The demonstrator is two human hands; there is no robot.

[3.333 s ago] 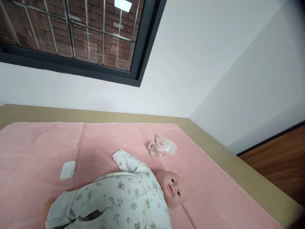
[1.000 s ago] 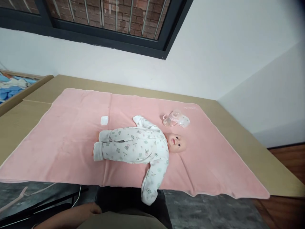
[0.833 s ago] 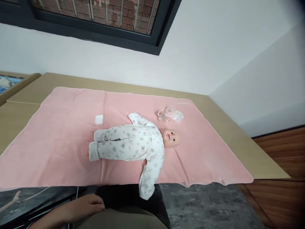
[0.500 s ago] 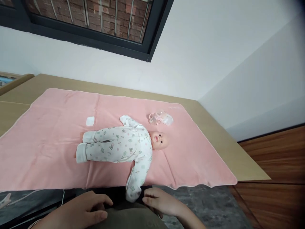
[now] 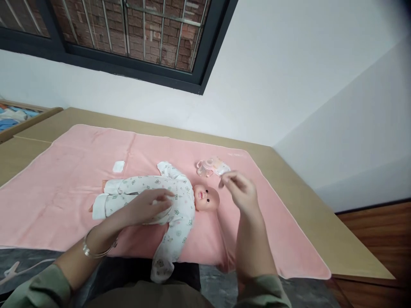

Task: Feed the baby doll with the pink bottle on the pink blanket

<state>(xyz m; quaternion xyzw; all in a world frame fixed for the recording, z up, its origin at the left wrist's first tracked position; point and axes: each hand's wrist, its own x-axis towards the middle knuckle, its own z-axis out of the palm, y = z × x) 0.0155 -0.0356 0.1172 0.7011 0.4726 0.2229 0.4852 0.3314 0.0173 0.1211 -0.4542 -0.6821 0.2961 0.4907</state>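
A baby doll [image 5: 207, 199] in a white printed onesie [image 5: 181, 194] lies on its back on a pink mat [image 5: 77, 171], its head toward the right. One sleeve hangs over the mat's front edge. My left hand [image 5: 149, 206] is above the doll's torso, fingers stretched and thumb apart, holding nothing; whether it touches the cloth I cannot tell. My right hand [image 5: 241, 190] is raised just right of the doll's head, fingers loosely bent and apart, with nothing seen in them. Beyond the head sit a clear baby bottle with pink handles [image 5: 204, 167] and a small clear packet [image 5: 221, 166].
A small white square [image 5: 118, 166] lies on the mat beyond the doll's legs. The wooden tabletop [image 5: 308, 209] shows around the mat. At the far left stands a wooden-edged bin [image 5: 16, 117] with cloths. A white wall and a barred window [image 5: 138, 34] rise behind.
Both my hands have risen from my lap and reached forward: the left over the doll's torso, the right beside its head. The view has tilted and shifted slightly.
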